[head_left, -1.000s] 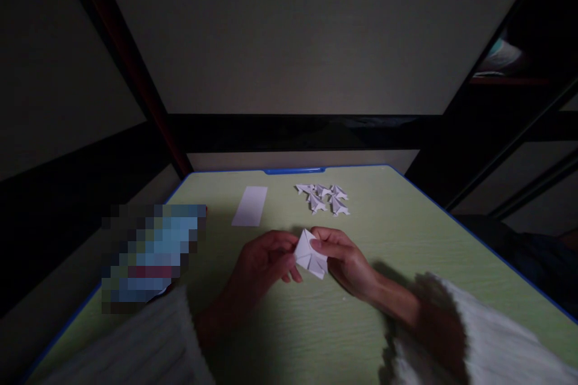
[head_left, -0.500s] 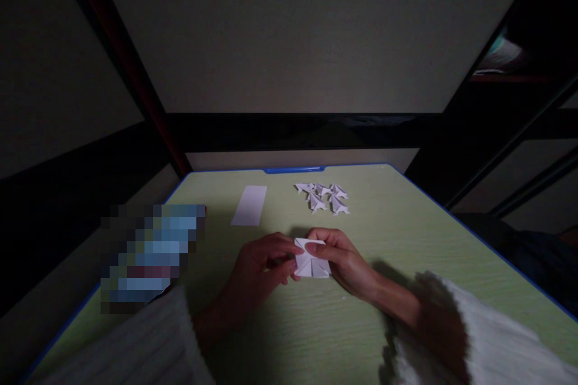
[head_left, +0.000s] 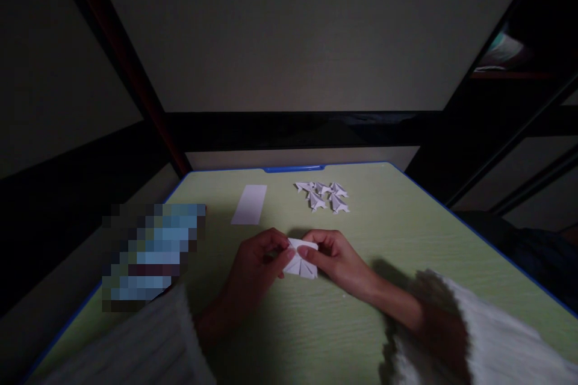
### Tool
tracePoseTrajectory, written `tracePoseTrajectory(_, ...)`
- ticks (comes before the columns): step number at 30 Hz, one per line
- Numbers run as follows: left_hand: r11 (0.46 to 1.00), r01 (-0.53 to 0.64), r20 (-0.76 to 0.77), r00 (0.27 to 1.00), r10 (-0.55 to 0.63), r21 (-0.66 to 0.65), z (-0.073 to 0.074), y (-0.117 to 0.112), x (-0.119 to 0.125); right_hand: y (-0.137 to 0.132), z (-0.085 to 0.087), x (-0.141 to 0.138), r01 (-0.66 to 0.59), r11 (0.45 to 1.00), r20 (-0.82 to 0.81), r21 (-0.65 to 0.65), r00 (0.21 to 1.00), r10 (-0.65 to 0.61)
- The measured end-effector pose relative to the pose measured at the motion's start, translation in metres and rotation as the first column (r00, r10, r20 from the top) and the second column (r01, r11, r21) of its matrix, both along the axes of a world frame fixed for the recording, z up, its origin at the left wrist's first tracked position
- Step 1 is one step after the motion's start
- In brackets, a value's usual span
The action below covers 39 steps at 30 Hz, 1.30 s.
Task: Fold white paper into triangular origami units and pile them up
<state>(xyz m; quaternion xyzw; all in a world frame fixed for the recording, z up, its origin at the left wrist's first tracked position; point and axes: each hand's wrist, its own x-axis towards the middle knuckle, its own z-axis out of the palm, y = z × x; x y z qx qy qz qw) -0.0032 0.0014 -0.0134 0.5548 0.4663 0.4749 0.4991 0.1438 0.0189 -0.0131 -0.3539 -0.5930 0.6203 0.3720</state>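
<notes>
A small folded piece of white paper [head_left: 303,267] with creases and flaps is held between my two hands over the front-middle of the table. My left hand [head_left: 259,261] pinches its left side, thumb on top. On the right, my right hand [head_left: 336,258] grips the upper right part, its thumb pressed on the paper's face and the fingers behind. Beyond the hands lie several folded white paper figures [head_left: 338,203] in two rows. A flat white paper strip [head_left: 250,204] rests to their left.
The light green table [head_left: 370,234] has a blue edge and a blue handle piece [head_left: 293,169] at the back. A blurred-out bluish object [head_left: 158,252] lies at the left side. Behind the table stands a pale panel [head_left: 289,36].
The folded paper has shifted slightly left and turned a little. My left thumb now presses on top of it, close to the right thumb.
</notes>
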Motion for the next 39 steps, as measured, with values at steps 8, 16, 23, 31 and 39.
tracePoseTrajectory(8,0.999,-0.044,0.042,0.998,0.044,-0.007,0.0021,0.0028,0.0024,-0.0007,0.0005,0.0001,0.004,0.999,0.019,0.035,1.0,-0.004)
tracePoseTrajectory(16,0.997,-0.057,0.075,0.995,0.06,-0.046,0.0009,0.0041,0.0008,-0.0006,0.0015,-0.0008,-0.01,1.0,0.016,0.027,1.0,0.01)
tracePoseTrajectory(23,0.994,-0.079,0.053,0.995,0.083,-0.075,0.0035,0.0034,-0.0006,-0.0013,0.0035,0.0002,-0.032,0.999,0.046,0.018,0.998,0.031)
tracePoseTrajectory(31,0.99,-0.12,0.022,0.992,0.122,-0.075,0.0047,0.0032,-0.0004,0.0002,0.0011,0.0005,-0.075,0.997,0.058,0.016,0.996,0.074)
tracePoseTrajectory(39,0.998,-0.003,0.042,0.999,0.006,-0.07,0.0028,0.0034,0.0015,-0.0028,0.0032,-0.0001,-0.042,0.999,0.058,-0.02,0.997,0.044)
